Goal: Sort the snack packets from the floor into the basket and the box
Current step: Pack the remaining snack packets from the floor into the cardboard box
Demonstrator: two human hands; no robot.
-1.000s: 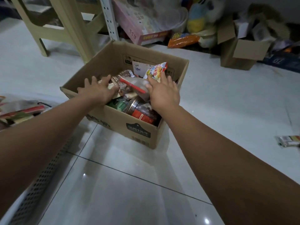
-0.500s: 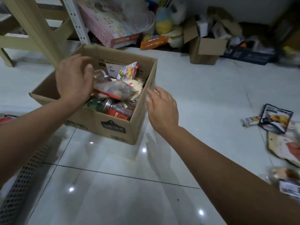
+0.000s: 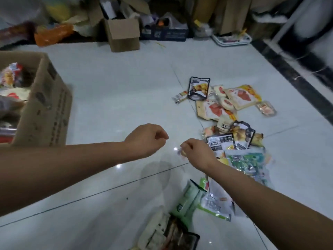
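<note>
Both hands hang over the floor [image 3: 111, 98], empty as far as can be told: the left hand [image 3: 146, 139] loosely curled, the right hand [image 3: 196, 152] with fingers [image 3: 185, 146] pinched close, maybe on a tiny scrap, too blurred to say. The snack packets [image 3: 228, 112] lie scattered on the right, well apart from the box [image 3: 46, 105], already part filled on the left. Best judged: take one flat packet by its edge. Glossy pale tiles; clutter and a small carton [image 3: 122, 35] line the far wall.
</note>
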